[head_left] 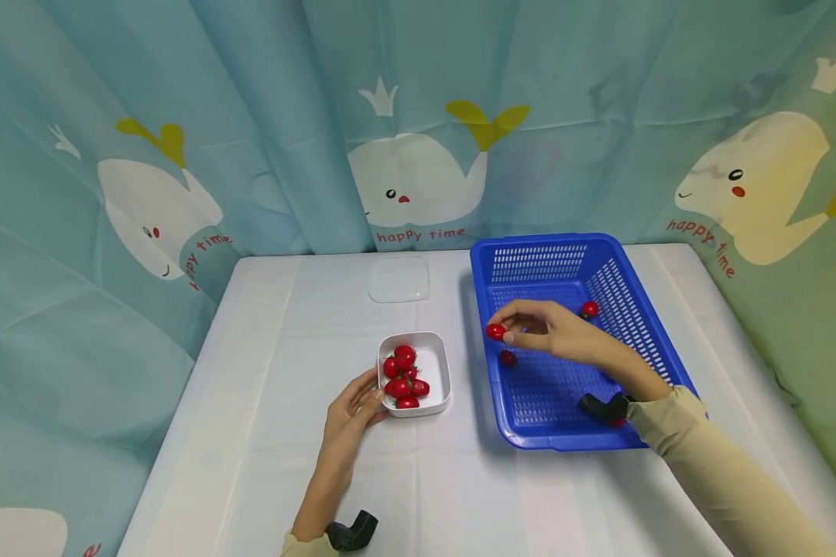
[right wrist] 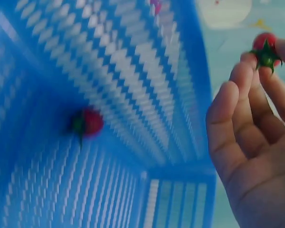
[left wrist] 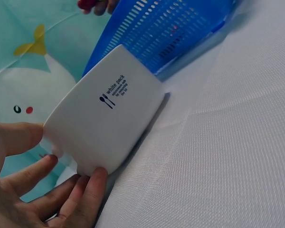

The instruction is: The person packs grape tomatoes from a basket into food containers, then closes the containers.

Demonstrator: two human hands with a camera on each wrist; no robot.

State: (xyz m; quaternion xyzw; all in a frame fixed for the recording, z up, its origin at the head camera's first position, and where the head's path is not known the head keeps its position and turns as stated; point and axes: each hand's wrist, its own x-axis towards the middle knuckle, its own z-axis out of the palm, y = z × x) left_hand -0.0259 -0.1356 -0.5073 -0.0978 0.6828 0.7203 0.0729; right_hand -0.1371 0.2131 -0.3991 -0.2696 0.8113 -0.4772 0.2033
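Observation:
My left hand (head_left: pixel 351 410) holds the near left side of a small square white container (left wrist: pixel 104 104), thumb at the rim and fingers against the wall. Several red cherry tomatoes (head_left: pixel 398 387) lie inside it, mostly toward the left. Over the left part of a blue plastic basket (head_left: pixel 529 442), my right hand (head_left: pixel 553 329) pinches one cherry tomato (head_left: pixel 495 332) between thumb and fingertips. Its green leafy top (right wrist: pixel 266 56) shows in the right wrist view. Loose tomatoes lie in the basket: one (head_left: pixel 508 358) below the hand, another (head_left: pixel 588 309) by the far right wall.
A clear flat lid (head_left: pixel 399 280) lies on the white-covered table (head_left: pixel 306 309) behind the container. The basket's raised, slotted walls stand to the right. A curtain with whale prints (head_left: pixel 418 182) hangs along the table's back and sides.

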